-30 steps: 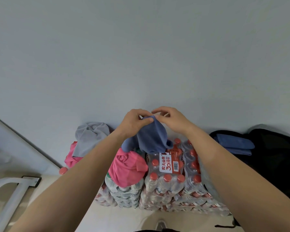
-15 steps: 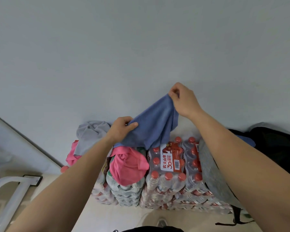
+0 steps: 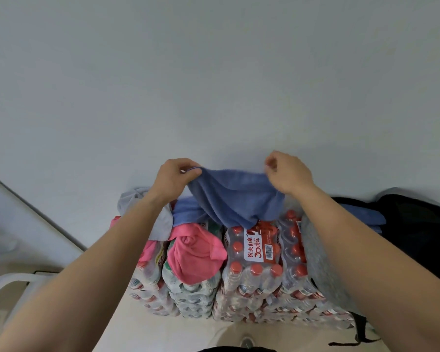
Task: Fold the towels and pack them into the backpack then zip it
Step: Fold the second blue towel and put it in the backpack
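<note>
The scene is bright and evenly lit by soft, diffuse light that falls from above, catching the tops of the forearms (image 3: 87, 275). The pale wall (image 3: 214, 72) is smoothly lit and turns a little dimmer toward the upper corners. Shadows are faint and soft-edged; a weak one lies under the blue towel (image 3: 234, 199) on the bottle packs (image 3: 252, 275). Small, mild glints sit on the packs' plastic wrap. The black backpack (image 3: 417, 224) sinks into near-featureless dark. Sharpness is best in the middle, where the red label (image 3: 258, 246) reads clearly, and detail softens toward the edges. Wide-angle distortion swells the forearms at the lower corners and bows straight lines at the left.
</note>
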`<act>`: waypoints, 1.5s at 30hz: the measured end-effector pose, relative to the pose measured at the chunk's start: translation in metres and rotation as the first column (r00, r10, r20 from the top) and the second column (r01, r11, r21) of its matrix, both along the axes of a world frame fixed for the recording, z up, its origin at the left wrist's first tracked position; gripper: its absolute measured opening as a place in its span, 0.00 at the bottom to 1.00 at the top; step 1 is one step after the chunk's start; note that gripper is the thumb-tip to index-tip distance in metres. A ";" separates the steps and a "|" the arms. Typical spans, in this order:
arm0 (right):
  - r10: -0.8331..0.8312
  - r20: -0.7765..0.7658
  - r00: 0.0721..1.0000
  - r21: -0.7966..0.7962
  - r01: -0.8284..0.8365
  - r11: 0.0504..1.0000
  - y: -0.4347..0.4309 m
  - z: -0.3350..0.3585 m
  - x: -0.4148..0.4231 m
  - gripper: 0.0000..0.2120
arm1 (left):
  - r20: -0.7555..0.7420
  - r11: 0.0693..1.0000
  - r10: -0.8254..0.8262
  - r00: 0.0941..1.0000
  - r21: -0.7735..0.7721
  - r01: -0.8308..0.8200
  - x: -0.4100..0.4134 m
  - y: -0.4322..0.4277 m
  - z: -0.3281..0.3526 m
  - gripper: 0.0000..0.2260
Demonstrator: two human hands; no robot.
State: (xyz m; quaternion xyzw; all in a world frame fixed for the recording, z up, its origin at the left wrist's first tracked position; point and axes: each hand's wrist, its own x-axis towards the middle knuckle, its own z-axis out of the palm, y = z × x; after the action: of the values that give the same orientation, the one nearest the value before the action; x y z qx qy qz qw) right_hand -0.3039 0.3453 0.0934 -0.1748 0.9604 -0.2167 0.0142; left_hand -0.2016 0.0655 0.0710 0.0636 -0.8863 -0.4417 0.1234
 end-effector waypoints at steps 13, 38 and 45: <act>0.235 0.229 0.945 -0.499 -0.093 0.861 -0.035 0.002 0.027 0.07 | 0.149 0.977 -0.208 0.967 0.074 0.199 0.000 0.065 -0.039 0.13; -0.251 -0.119 0.961 -0.647 0.117 0.754 0.004 0.065 -0.026 0.15 | 0.154 1.000 0.001 0.988 -0.010 0.001 -0.007 -0.014 -0.020 0.19; -0.423 -0.021 0.906 -0.667 0.302 0.681 0.007 0.053 -0.032 0.13 | -0.157 0.993 0.090 0.984 0.084 -0.077 -0.031 -0.048 0.113 0.05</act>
State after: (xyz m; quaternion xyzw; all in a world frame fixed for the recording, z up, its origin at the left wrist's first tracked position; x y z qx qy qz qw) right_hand -0.3358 0.3520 0.1461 0.0075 0.8373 -0.5182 -0.1744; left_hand -0.2330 0.0172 0.1840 0.0698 -0.8522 -0.4741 0.2101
